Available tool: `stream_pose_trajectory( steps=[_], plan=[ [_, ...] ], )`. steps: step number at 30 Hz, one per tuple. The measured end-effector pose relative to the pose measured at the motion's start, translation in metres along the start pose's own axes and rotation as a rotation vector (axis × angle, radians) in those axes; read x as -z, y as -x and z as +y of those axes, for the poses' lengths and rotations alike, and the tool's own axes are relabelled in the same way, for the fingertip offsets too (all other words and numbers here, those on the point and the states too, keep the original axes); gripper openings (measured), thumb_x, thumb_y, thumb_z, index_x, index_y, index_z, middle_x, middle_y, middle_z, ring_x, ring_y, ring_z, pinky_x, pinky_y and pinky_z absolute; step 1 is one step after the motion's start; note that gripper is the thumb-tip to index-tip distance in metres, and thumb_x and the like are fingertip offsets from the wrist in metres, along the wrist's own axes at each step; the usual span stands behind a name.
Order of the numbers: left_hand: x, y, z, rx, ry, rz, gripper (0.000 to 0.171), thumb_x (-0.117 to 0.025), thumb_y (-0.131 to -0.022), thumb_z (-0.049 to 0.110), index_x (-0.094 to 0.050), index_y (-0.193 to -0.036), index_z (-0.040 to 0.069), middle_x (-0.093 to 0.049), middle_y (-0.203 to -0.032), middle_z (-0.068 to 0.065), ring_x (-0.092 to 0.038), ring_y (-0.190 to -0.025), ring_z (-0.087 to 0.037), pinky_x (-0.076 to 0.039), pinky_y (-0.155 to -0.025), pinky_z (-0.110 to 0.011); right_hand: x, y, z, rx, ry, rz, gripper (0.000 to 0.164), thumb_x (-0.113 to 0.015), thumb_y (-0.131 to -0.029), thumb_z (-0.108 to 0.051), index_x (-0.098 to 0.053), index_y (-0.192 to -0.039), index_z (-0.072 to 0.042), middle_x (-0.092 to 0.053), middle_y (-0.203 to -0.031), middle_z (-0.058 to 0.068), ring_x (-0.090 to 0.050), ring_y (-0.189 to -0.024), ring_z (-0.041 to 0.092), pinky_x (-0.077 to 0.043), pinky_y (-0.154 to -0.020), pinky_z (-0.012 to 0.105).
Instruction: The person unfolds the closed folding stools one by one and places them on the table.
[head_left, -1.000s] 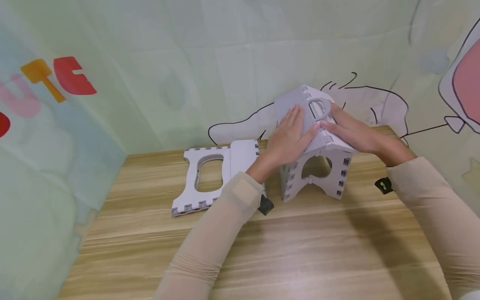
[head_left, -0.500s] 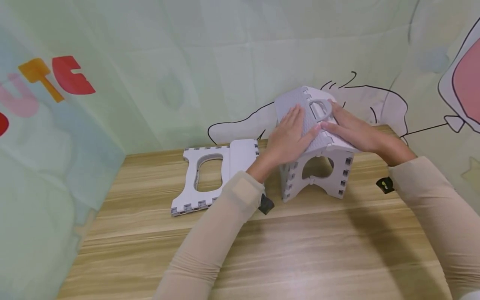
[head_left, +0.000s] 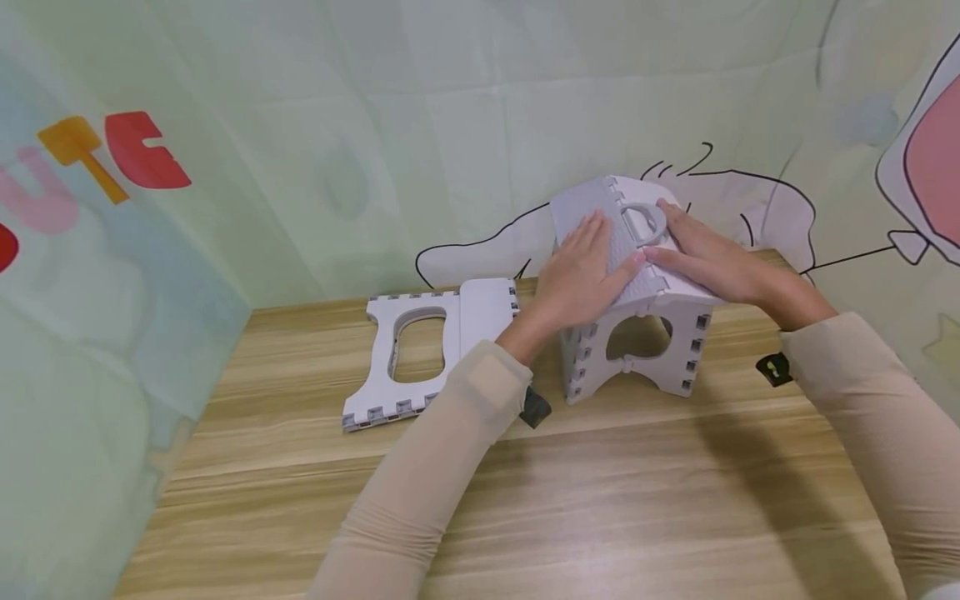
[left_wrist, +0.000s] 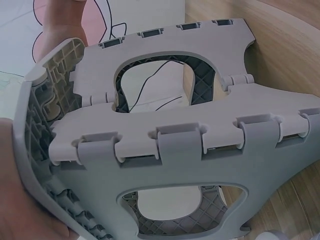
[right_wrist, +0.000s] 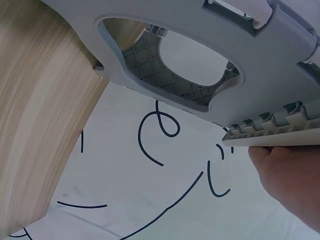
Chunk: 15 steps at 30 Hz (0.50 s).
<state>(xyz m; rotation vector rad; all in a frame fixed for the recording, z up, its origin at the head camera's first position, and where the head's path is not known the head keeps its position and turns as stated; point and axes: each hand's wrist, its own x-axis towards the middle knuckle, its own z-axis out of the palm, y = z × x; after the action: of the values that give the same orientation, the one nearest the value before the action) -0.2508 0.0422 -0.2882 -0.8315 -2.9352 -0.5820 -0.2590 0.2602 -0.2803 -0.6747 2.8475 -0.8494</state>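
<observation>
A white and grey folding step stool point(head_left: 626, 342) stands partly unfolded at the back of the wooden table, its top still bent into a low ridge with a grey carry handle point(head_left: 652, 223) at the crease. My left hand point(head_left: 576, 271) lies with straight fingers on the left half of the top. On the right half rests my right hand point(head_left: 712, 262), fingers extended, thumb near the handle. In the left wrist view the stool's hinged side panels point(left_wrist: 165, 145) spread apart beneath the top. The right wrist view shows the grey leg panel point(right_wrist: 175, 55) and its oval opening.
A second folding stool point(head_left: 408, 358), folded flat, lies on the table point(head_left: 570, 500) left of the standing one, partly behind my left forearm. A printed cloth point(head_left: 375, 167) hangs right behind the table's back edge.
Under both hands the stool's top has flattened slightly and its legs have spread a little wider. My right hand has shifted slightly right with it. The folded stool stays in place.
</observation>
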Motion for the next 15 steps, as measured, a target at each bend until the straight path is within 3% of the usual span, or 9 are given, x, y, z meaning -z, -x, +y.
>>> stream_pose_trajectory(
  steps=[7,15],
  plan=[
    [0.0009,-0.0005,0.0017,0.001,-0.025,-0.017,0.078,-0.022,-0.105,0.057,-0.007,-0.159,0.003,0.000,-0.166,-0.010,0.002,-0.152,-0.019,0.004,-0.118,-0.024,0.0024,0.0009,0.0007,-0.007,0.044,-0.012,0.085,-0.039,-0.102,-0.050,0.008,-0.159,-0.008,0.009,-0.165,0.016,-0.004,-0.149,0.041,-0.014,-0.114,0.069],
    [0.0012,-0.0035,0.0051,0.021,-0.097,-0.061,0.080,-0.019,-0.104,0.060,-0.007,-0.159,0.004,0.001,-0.166,-0.010,0.003,-0.151,-0.019,0.006,-0.117,-0.023,0.0043,0.0026,0.0024,0.003,0.128,-0.025,0.085,-0.039,-0.102,-0.051,0.001,-0.160,-0.004,0.006,-0.165,0.016,0.003,-0.151,0.037,-0.007,-0.118,0.064]
  ],
)
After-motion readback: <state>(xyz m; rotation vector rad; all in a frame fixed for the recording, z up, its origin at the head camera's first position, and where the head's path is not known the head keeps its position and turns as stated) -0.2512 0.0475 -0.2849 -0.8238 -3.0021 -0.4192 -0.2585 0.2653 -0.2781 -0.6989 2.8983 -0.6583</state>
